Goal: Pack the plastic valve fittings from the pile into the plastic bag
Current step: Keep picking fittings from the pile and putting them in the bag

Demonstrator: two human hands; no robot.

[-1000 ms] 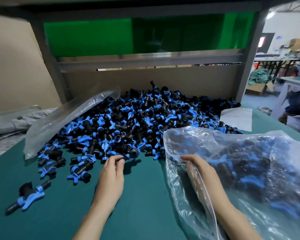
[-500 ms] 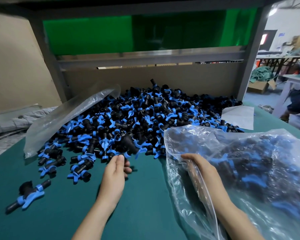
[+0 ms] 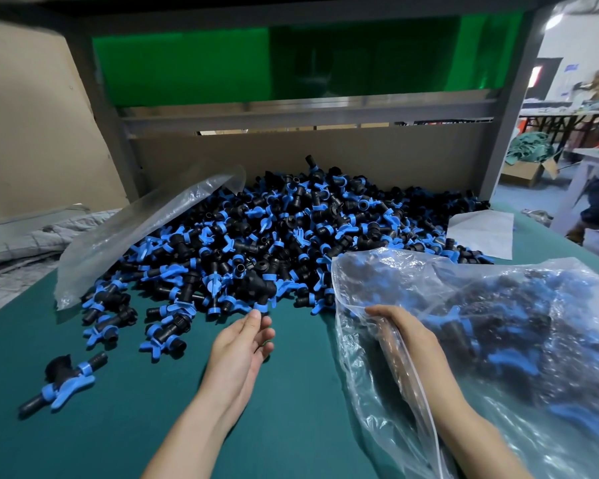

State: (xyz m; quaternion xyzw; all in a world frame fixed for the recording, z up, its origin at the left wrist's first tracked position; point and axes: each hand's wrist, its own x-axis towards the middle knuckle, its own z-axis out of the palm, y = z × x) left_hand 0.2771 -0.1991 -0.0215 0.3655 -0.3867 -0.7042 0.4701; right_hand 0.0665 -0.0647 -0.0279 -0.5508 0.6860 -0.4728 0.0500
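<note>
Covering the bench: a dark green mat (image 3: pixel 153 426), backed by a brown cardboard panel (image 3: pixel 325 153) under a grey metal frame (image 3: pixel 308 114) and a green translucent sheet (image 3: pixel 187 63).
Room: a workshop lay to the right, with an open cardboard box (image 3: pixel 526 172) on the floor.
Writing: a blue wall sign (image 3: pixel 572 67) was too blurred to read.
Pile: black plastic valve fittings with blue handles (image 3: pixel 291 229) were heaped at the mat's rear; one stray fitting (image 3: pixel 63 382) lay apart, front left.
Bag: a clear plastic bag (image 3: pixel 498 340), partly filled with fittings, lay on the right, touching the pile.
Left hand (image 3: pixel 239 347): relaxed and holding nothing, its fingertips at the pile's front edge.
Right hand (image 3: pixel 405 330): gripped the bag's open lip.
</note>
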